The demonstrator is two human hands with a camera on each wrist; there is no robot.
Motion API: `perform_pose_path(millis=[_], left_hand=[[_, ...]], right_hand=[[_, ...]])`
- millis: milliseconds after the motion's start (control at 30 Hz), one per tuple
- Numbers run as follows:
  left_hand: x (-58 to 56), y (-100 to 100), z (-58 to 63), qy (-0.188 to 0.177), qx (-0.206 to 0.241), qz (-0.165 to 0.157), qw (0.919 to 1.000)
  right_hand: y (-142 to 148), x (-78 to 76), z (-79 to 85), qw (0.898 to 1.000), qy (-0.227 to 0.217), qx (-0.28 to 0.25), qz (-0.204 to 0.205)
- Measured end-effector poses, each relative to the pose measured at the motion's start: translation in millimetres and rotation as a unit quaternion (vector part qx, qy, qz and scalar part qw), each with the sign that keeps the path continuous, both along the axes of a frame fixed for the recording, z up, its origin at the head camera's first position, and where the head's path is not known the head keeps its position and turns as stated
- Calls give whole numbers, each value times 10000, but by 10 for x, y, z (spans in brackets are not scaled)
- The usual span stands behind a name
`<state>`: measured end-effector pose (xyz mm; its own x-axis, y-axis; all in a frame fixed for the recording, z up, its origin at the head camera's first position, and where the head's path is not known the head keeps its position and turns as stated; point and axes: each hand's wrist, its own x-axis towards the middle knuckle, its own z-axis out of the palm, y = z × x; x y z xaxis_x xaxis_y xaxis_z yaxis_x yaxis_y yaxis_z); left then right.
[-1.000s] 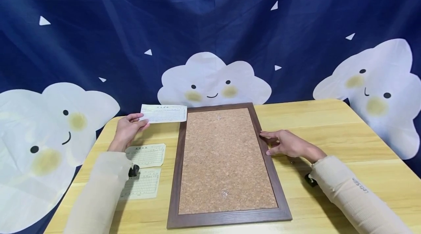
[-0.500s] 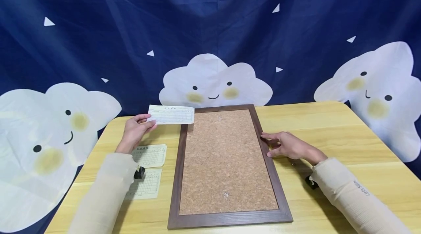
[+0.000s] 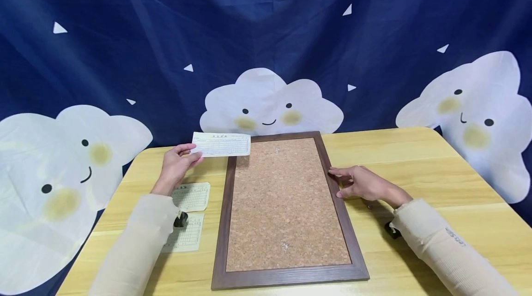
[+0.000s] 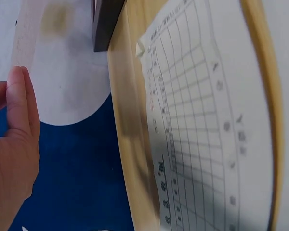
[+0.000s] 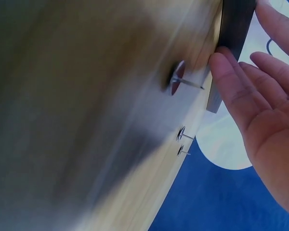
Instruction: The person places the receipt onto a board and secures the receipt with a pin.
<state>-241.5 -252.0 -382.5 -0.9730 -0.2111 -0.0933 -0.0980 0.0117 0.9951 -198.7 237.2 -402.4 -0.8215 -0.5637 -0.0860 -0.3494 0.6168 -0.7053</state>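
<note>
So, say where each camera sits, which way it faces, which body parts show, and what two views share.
Head: on the head, facing forward and down at table, cork board and held paper; left hand, right hand and sleeves show.
Left wrist: on that wrist, facing across the table and a printed paper; left hand only.
Right wrist: on that wrist, facing across the table past three pins; right hand only.
Shared: head and right wrist views both show the right hand at the board's edge.
</note>
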Motion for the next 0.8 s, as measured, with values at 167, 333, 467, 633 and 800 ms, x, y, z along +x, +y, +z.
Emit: perform_pose_path(millis=[167, 333, 467, 633, 800], left_hand=[[8, 47, 8, 2, -14, -44, 10000], [8, 88, 17, 46, -16, -24, 10000], [13, 126, 23, 107, 72, -5, 9999], [10, 172, 18, 125, 60, 15, 9999], [21, 212, 7, 106, 64, 12, 9999]], right_hand=[[-24, -5, 21, 9999, 64, 50, -66], [-46, -20, 39, 9997, 66, 77, -215], [-65, -41, 62, 9989, 232, 187, -349], [-94, -83, 103, 9973, 485, 264, -494], [-175, -149, 151, 9963, 659, 66, -555]])
